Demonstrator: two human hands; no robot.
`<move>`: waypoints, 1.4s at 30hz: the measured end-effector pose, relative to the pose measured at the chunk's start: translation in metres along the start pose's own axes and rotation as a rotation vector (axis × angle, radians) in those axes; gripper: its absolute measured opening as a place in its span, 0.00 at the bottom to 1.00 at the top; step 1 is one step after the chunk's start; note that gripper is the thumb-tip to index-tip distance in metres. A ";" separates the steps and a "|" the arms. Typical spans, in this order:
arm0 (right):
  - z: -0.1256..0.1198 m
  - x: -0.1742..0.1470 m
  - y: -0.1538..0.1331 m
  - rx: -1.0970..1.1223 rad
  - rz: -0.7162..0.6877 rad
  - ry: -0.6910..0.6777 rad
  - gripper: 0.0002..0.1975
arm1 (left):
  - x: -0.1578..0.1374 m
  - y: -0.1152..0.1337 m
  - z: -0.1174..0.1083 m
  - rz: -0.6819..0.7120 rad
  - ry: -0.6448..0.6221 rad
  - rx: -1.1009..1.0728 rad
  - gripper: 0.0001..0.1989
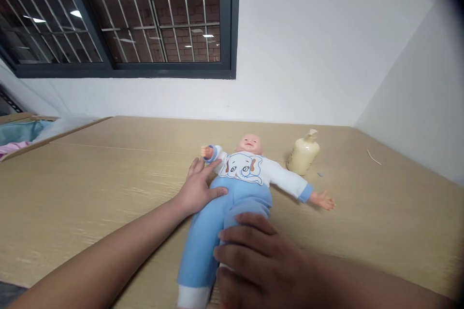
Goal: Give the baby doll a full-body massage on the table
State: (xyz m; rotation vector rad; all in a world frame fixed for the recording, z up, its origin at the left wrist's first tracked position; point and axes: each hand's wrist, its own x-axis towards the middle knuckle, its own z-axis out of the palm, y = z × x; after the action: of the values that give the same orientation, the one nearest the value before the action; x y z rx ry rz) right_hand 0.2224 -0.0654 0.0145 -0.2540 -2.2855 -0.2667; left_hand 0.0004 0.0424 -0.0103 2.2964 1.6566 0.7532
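Note:
A baby doll point(203, 241) lies on its back on the table, head toward the wall. It wears a white top point(284, 179) with an elephant face patch point(241, 169) and light blue trousers. My left hand point(200, 188) rests against its side at the waist, thumb on the trousers, fingers spread beside the raised arm. In the foreground my right hand point(259, 263) is wrapped over the other leg, fingertips at the inner side. That hand hides most of this leg and its foot. A cream pump bottle point(304, 152) stands beyond the doll's outstretched arm.
The table top point(362, 231) is covered in tan board and meets a white wall. At the left edge is an open cardboard box point(61, 136) holding teal and pink cloth. A thin pale strip point(373, 157) lies at the right. A barred window point(155, 19) is above.

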 end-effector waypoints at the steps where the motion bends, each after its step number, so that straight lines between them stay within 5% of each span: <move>1: -0.002 0.001 0.005 -0.026 -0.001 0.010 0.03 | 0.000 0.002 0.000 0.076 -0.010 0.019 0.37; 4: 0.005 -0.003 0.029 -0.039 0.088 -0.010 0.05 | 0.000 0.009 -0.002 0.250 -0.043 0.054 0.27; 10: 0.019 -0.009 0.059 0.060 0.228 0.039 0.05 | -0.001 0.014 0.000 0.260 -0.081 0.066 0.26; 18: 0.008 -0.003 0.016 0.103 0.056 -0.060 0.09 | -0.001 -0.002 0.008 -0.105 0.036 -0.018 0.54; 24: 0.056 -0.031 -0.013 0.199 0.005 -0.238 0.11 | 0.006 -0.008 0.008 -0.280 -0.082 -0.027 0.59; 27: 0.063 -0.036 -0.014 0.145 -0.052 -0.213 0.13 | 0.006 -0.008 0.008 -0.277 -0.080 -0.025 0.60; 30: 0.037 -0.021 -0.009 0.129 -0.076 -0.066 0.07 | 0.005 -0.008 0.008 -0.175 -0.020 0.017 0.56; 34: -0.001 -0.003 0.009 0.010 0.046 -0.005 0.02 | 0.003 -0.004 0.006 0.146 0.076 0.123 0.40; 38: 0.003 -0.006 0.034 0.016 0.186 0.014 0.04 | 0.002 0.005 0.003 0.426 0.049 0.185 0.24; 42: 0.019 -0.012 0.047 0.057 0.237 0.001 0.03 | 0.001 0.011 0.002 0.464 0.001 0.220 0.24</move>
State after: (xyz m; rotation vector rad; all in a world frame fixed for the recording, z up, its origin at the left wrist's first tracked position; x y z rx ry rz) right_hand 0.2293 -0.0167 -0.0023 -0.4902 -2.2320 -0.0797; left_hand 0.0106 0.0403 -0.0069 2.8864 1.2685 0.6801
